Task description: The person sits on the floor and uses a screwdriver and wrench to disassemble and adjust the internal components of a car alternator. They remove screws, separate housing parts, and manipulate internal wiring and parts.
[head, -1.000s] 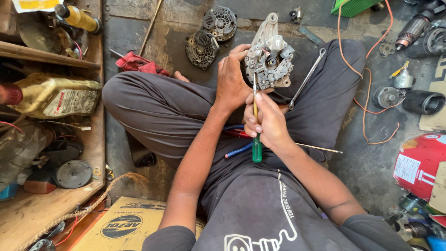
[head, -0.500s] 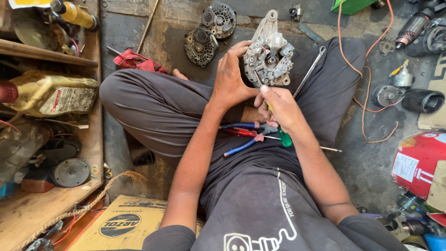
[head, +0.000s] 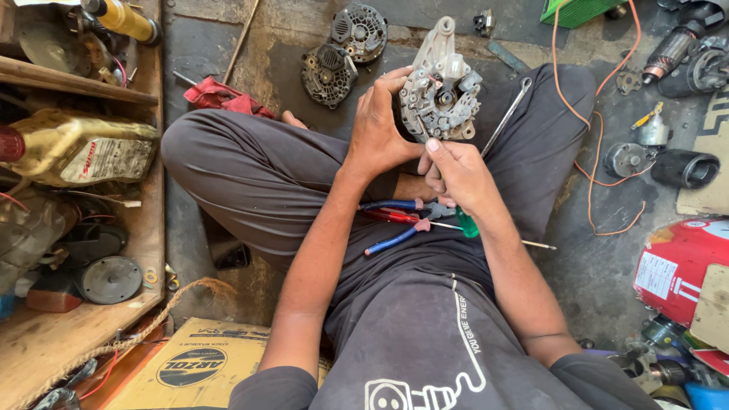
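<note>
Alternator housing (head: 440, 87) | left hand (head: 380, 125) grips | right hand (head: 456, 175) hides screwdriver (head: 466, 224)

Alternator housing (head: 440, 87) at twelve o'clock, over the lap; pliers (head: 395, 224) and screwdriver (head: 486, 231) on lap, centre; wrench (head: 507, 114) at one; oil jug (head: 76, 148) at nine.

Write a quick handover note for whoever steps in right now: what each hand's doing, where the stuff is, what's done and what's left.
Left hand: gripping the grey metal alternator housing, held above the lap.
Right hand: fingertip against the housing's lower edge, no tool visibly gripped.
In the lap: green-handled screwdriver, blue-handled pliers, red-handled tool. Long steel spanner on the right thigh.
Done: housing is off its other parts; two round alternator pieces lie on the floor.
Left: cannot tell which fasteners remain.
</note>
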